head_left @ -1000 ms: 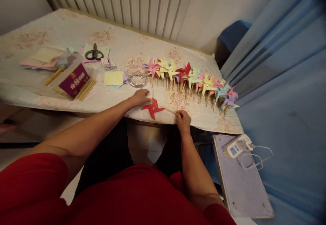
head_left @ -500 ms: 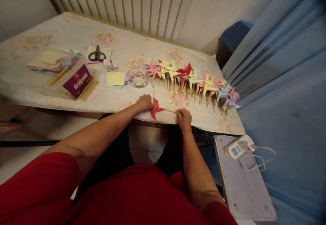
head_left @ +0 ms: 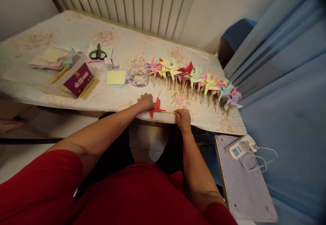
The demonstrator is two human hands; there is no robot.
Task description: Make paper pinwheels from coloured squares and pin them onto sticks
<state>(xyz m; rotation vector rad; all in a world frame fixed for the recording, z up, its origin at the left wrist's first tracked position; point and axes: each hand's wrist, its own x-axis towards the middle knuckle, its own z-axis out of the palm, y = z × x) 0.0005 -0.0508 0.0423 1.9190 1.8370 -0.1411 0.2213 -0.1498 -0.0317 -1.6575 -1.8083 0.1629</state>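
A red paper pinwheel (head_left: 156, 107) lies at the near edge of the cloth-covered table (head_left: 76, 34). My left hand (head_left: 146, 101) is closed over its left side, fingers pressed on the paper. A thin wooden stick (head_left: 169, 111) runs from the pinwheel to the right, and my right hand (head_left: 182, 117) pinches its far end. Behind, a row of several finished pinwheels (head_left: 196, 79) in pink, yellow, red, green and purple lies across the table's right half.
A clear dish of beads (head_left: 139, 78) stands behind my left hand, beside yellow paper squares (head_left: 115, 77). Black scissors (head_left: 97, 53), small boxes (head_left: 111, 63), a purple packet with sticks (head_left: 78, 81) and coloured paper lie left. A power strip (head_left: 240, 146) rests on a board lower right; blue curtain right.
My left hand has moved onto the red pinwheel and covers its left half, where before it rested just beside it. The right hand keeps hold of the stick end.
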